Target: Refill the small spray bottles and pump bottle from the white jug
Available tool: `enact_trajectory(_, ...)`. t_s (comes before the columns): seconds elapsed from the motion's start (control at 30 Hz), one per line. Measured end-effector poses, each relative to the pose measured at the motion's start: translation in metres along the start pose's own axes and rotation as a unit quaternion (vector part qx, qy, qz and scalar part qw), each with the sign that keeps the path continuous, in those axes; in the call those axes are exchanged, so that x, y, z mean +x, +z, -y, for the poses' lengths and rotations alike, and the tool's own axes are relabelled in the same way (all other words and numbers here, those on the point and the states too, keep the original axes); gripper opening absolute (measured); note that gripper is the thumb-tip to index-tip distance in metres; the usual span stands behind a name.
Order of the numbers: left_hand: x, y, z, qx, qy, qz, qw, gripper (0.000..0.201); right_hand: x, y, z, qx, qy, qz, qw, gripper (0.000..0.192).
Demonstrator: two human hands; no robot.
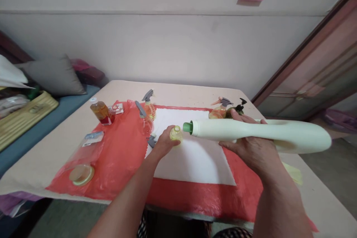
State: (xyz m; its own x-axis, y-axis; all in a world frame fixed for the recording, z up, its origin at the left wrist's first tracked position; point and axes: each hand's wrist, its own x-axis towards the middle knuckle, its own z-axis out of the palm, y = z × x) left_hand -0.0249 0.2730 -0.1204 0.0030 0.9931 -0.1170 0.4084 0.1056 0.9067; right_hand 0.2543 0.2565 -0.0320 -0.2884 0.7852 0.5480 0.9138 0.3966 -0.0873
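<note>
The left hand (165,141) grips a small yellow bottle (177,136). At its three o'clock, the right hand (253,147) clasps a pale-green jug (301,135) sideways, green spout (187,127) near the bottle's mouth (177,128).

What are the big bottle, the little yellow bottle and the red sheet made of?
Big bottle: probably plastic, opaque with a soft sheen. Little yellow bottle: see-through and glossy, so plastic or glass. Red sheet: likely plastic film, shiny and wrinkled.
</note>
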Motion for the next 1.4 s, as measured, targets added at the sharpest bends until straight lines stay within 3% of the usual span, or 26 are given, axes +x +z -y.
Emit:
enact_trajectory(0.17,0.006,-0.008,-0.001,0.017,-0.011,0.018,1.0,0.085,0.002,0.0,0.002,-0.021,-0.001,0.01,1.0,0.09)
enact_trajectory(0.23,0.004,-0.017,-0.009,0.02,-0.02,-0.015,1.0,0.085,0.002,-0.001,0.004,-0.025,-0.001,0.01,1.0,0.09)
enact_trajectory(0.3,-0.004,-0.022,-0.022,-0.001,-0.03,-0.108,0.994,0.064,0.003,-0.001,0.006,-0.027,-0.002,0.007,1.0,0.091)
enact_trajectory(0.37,-0.016,-0.019,-0.036,-0.06,-0.048,-0.198,0.977,0.028,0.004,-0.001,0.008,-0.027,-0.004,0.005,1.0,0.092)
enact_trajectory(0.4,-0.024,-0.013,-0.042,-0.106,-0.057,-0.197,0.973,0.018,0.004,0.0,0.009,-0.026,-0.005,0.007,1.0,0.092)
enact_trajectory(0.53,-0.048,0.027,-0.059,-0.207,-0.077,-0.048,0.974,0.028,0.006,0.003,0.014,-0.03,-0.01,0.009,0.999,0.089)
enact_trajectory(0.57,-0.05,0.038,-0.062,-0.293,-0.092,-0.002,0.952,0.032,0.006,0.004,0.015,-0.033,-0.014,0.005,0.999,0.088)
enact_trajectory(0.63,-0.047,0.056,-0.065,-0.419,-0.103,0.032,0.902,0.04,0.006,0.005,0.017,-0.042,-0.024,-0.007,0.999,0.085)
enact_trajectory(0.73,-0.035,0.072,-0.069,-0.529,-0.111,0.032,0.841,0.047,0.006,0.005,0.02,-0.058,-0.032,-0.017,0.998,0.081)
enact_trajectory(0.87,-0.021,0.08,-0.072,-0.583,-0.147,0.017,0.799,0.055,0.006,0.004,0.022,-0.074,-0.035,-0.013,0.997,0.078)
enact_trajectory(1.4,-0.023,0.084,-0.081,-0.658,-0.157,-0.01,0.736,0.041,0.007,-0.005,0.033,-0.098,-0.036,0.012,0.994,0.073)
